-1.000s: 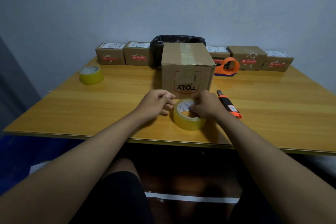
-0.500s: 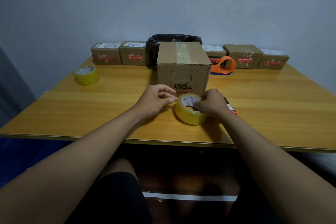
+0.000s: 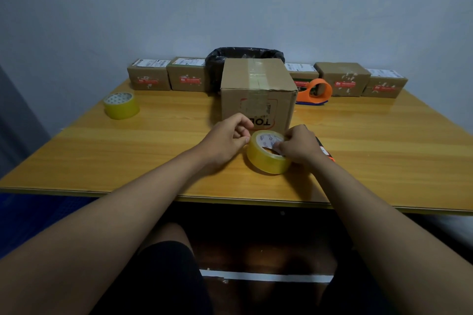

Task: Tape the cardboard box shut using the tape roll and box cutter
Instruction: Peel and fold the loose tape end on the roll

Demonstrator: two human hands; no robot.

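Observation:
A brown cardboard box (image 3: pixel 258 92) with old tape down its top stands upright at the table's middle. Just in front of it a yellow tape roll (image 3: pixel 266 158) is tilted up on its edge. My right hand (image 3: pixel 298 146) grips the roll's right side, fingers on the core. My left hand (image 3: pixel 227 137) pinches at the roll's left edge with thumb and forefinger. The black and orange box cutter (image 3: pixel 326 152) lies on the table behind my right wrist, mostly hidden.
A second yellow tape roll (image 3: pixel 121 105) lies at the left. An orange tape dispenser (image 3: pixel 316 92) sits right of the box. Several small parcels (image 3: pixel 149 77) and a black-lined bin (image 3: pixel 243 56) line the wall. The wooden table's front edge (image 3: pixel 230 198) is close to me.
The roll has been tipped from lying flat up onto its edge. Both hands stay on it, the left fingers now pinching at its rim.

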